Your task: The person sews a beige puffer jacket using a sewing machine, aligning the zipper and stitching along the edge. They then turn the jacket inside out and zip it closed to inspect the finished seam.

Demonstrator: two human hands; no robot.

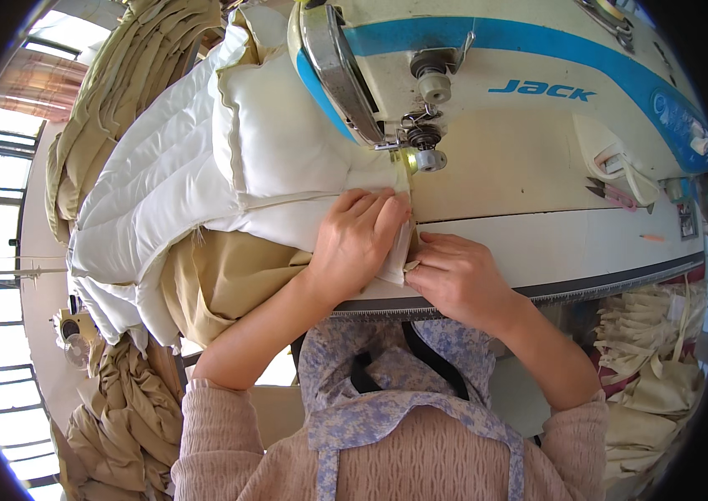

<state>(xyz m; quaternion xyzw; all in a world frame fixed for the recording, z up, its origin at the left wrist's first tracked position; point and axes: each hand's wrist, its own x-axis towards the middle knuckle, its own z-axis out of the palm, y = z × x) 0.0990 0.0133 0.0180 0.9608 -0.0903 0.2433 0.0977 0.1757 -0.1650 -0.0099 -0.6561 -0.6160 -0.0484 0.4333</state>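
Note:
White padded, quilted fabric lies under the head of a white-and-blue sewing machine, its edge running close to the lit needle area. My left hand is closed on this fabric just in front of the needle, fingers bent and bunched. Beside it, my right hand pinches the fabric's lower right edge near the table's front; the fingertips are partly hidden. Beige cloth shows below the white padding, left of my left forearm. The presser foot is hard to make out.
A dark measuring strip borders the table's front. Pink-handled snips and an orange stick lie at the right. Beige cloth piles stand at the left, with more cloth pieces at lower right.

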